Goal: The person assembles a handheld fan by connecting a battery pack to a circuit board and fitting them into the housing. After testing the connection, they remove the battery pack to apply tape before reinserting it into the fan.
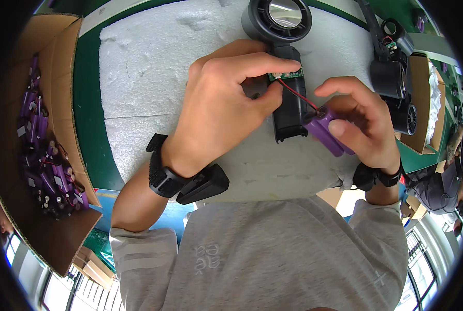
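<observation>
A black handheld fan (291,116) lies on the foam pad, its round head with a shiny disc pointing away from me and its handle opened up. Inside the handle shows a green circuit board (293,74). My left hand (211,103) grips the handle at the board, index finger across its top and thumb at the near side. A purple battery pack (324,133) of joined cells sits between the fingers and thumb of my right hand (369,119), tilted beside the handle's lower end. Thin red and dark wires (297,95) run from the pack to the board.
White foam sheet (143,67) covers much of the green table (101,168). At left stands a cardboard box (66,98) with several purple battery packs (45,129). Black fan parts (389,80) are piled at right, near another cardboard box (424,139). Another person (438,189) is at far right.
</observation>
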Motion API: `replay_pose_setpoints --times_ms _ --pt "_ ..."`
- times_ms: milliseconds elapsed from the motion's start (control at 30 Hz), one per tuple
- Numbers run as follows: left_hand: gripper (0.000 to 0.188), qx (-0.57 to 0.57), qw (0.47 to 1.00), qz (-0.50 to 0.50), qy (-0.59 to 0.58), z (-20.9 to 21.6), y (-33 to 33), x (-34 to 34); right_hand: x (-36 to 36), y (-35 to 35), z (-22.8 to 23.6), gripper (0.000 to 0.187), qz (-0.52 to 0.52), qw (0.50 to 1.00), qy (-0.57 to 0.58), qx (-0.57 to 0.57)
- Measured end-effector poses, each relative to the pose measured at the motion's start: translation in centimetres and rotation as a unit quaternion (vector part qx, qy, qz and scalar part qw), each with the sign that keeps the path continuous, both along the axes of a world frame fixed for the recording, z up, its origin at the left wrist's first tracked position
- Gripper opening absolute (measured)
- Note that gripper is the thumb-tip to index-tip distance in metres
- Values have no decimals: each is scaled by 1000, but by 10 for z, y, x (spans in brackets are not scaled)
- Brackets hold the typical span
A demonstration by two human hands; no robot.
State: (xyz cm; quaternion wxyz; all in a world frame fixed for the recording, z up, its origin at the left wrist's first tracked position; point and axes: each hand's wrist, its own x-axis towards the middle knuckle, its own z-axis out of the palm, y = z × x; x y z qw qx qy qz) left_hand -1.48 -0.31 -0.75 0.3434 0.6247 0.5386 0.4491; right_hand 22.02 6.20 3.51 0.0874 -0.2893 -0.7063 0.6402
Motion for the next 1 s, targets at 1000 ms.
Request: replay_pose_setpoints --times_ms 1000 --pt "36 89 981 -59 163 10 5 -9 -19 -13 -15 71 5 976 13 217"
